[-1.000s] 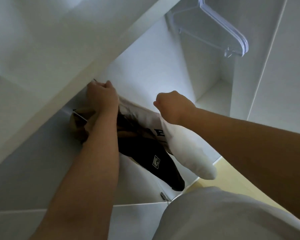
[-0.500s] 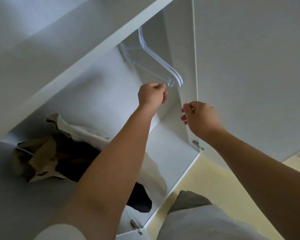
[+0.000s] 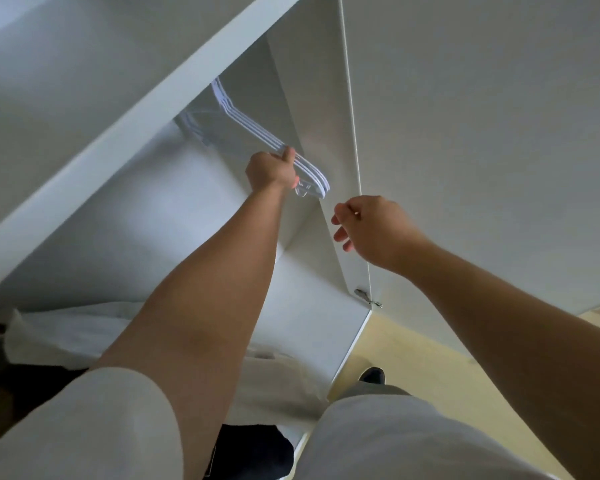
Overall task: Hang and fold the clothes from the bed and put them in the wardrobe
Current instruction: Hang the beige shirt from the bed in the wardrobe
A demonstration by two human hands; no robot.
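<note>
Several clear hangers [image 3: 250, 128]: light, stiff, slick; left hand [image 3: 272, 169] grips their five-o'clock shoulder; right hand [image 3: 371, 230] loosely curled, seemingly empty.

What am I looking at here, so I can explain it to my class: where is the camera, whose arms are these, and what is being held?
There is no machine here. A person wears one wide-angle camera on the head, so the picture looks along their own arms into a white wardrobe. The left hand grips a bunch of clear hangers inside it. The right hand is at the edge of the open door, fingers loosely curled; whether it holds the edge is unclear. White clothing and dark clothing show low in the wardrobe.
</note>
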